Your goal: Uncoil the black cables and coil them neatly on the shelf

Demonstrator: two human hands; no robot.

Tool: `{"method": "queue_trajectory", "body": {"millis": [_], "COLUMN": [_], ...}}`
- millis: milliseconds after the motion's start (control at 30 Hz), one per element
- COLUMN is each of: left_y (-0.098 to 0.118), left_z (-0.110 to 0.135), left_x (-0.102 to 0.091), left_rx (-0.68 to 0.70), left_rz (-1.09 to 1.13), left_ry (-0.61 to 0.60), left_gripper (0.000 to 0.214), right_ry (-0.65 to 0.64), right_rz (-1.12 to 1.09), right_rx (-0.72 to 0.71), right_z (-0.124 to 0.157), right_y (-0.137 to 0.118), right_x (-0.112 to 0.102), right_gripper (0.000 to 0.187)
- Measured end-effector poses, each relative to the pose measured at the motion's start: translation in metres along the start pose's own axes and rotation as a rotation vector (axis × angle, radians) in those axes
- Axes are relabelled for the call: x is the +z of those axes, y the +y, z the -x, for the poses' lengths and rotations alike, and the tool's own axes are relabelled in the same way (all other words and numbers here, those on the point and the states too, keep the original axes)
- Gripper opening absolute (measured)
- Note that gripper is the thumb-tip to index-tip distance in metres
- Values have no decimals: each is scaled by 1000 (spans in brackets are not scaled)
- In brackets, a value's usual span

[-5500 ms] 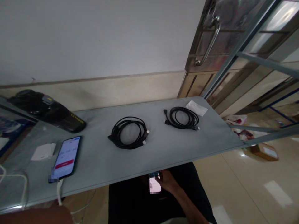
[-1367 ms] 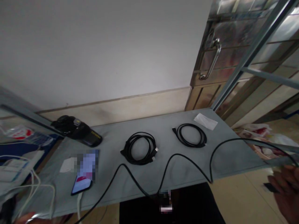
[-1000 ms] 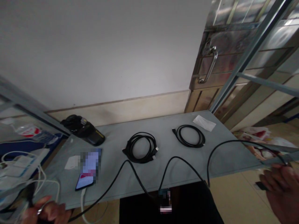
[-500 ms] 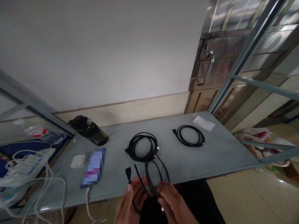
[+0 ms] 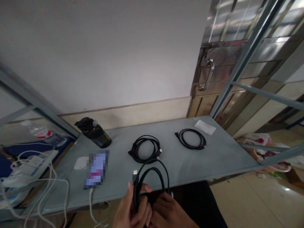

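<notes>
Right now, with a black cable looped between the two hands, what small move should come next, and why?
Perhaps the right hand should draw in the outer strand: it arches wider than the other turns of the held cable, while the left hand grips the loop's left side.

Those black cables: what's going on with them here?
Someone holds a looped black cable by the near edge of the table, the left hand on one side, the right hand on the other. A plug sticks up beside the left hand. A second coil lies just beyond, and a third coil farther right.
</notes>
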State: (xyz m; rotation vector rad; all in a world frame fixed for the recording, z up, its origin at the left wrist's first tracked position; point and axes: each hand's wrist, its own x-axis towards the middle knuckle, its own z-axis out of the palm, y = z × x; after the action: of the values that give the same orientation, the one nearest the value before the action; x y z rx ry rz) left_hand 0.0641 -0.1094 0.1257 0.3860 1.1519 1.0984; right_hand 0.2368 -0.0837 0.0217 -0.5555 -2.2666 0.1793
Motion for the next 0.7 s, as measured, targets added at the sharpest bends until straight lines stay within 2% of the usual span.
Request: {"method": "queue_trajectory", "body": {"millis": [67,167,233,333,400,500,600,700], "left_y": [16,45,63,82,83,69,52,47], "left_z": [-14,-60,-100,-153,-177,-196,-202,-203], "left_x": [6,13,14,2,-13,-40,-59,-64], "left_rx": [99,391,592,778,850,907,959,958], "left_rz": [-70,-237,-381,-680,-849,-988,-980,-909], "left_ry": [5,10,75,214,314,426,518,554], "left_gripper": [74,64,64,61,57,55,63,69], "right_ry": [-98,-156,-190,-251,-238,-205,-205,-184], "right_rz": [55,205,263,292,282,251,220,190], "right_rx": [38,-10,-38,4,65,112,104,131], "right_z": [-23,-62,-84,-99,-98,-88,-84,-85], "right_y": [16,60,93,129,138,139,140,145], "right_x": [-22,-36,-30,-8,6,16,15,14], "right_gripper": [21,21,18,14,17,22,24,26]}}
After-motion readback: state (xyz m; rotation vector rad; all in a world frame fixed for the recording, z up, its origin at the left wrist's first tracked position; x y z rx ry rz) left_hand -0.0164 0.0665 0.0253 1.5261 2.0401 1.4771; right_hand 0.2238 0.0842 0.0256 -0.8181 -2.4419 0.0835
